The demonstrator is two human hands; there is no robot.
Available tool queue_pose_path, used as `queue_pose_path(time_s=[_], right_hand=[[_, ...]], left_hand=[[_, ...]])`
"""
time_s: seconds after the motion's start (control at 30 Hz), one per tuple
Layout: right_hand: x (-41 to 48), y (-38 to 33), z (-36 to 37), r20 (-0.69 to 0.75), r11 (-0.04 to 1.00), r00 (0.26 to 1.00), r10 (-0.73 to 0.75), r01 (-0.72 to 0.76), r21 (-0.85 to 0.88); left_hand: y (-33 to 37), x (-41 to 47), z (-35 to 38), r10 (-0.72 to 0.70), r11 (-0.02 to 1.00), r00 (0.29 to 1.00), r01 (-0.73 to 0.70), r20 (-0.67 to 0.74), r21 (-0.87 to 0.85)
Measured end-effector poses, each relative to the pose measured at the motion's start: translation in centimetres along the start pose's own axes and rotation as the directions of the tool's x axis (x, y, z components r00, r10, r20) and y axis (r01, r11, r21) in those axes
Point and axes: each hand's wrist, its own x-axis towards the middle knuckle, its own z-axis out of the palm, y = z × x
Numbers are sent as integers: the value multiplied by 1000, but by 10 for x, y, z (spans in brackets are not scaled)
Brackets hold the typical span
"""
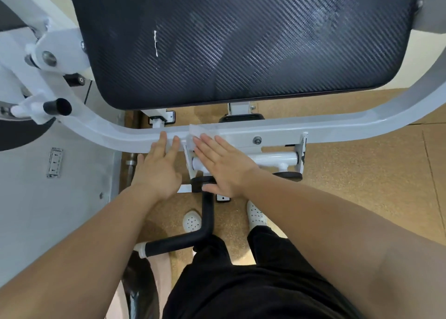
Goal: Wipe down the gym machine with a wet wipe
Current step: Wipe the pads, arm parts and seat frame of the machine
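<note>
A white curved frame bar (337,127) of the gym machine runs across the middle of the view, below a large black textured pad (241,40). A white wet wipe (205,131) lies flat on the bar near its centre. My right hand (224,166) presses on the wipe with straight fingers, the fingertips on its lower edge. My left hand (159,166) rests flat on the bar just left of the wipe, fingers straight, holding nothing.
A black bent handle (207,219) sticks out below the hands, between my white shoes (191,221). A white pivot tube (272,160) sits under the bar. A black-tipped knob (58,106) and white bracket are at left. Cork-coloured floor (362,185) lies beneath.
</note>
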Motion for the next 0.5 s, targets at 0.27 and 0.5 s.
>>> queue_pose_path(time_s=[0.27, 0.5], right_hand=[[-23, -15, 5, -21, 915, 916, 400, -398, 58], [47, -57, -11, 4, 946, 955, 298, -296, 134]], left_hand=[[-27, 3, -5, 116, 990, 992, -120, -58, -69], [-46, 5, -8, 187, 971, 979, -197, -80, -135]])
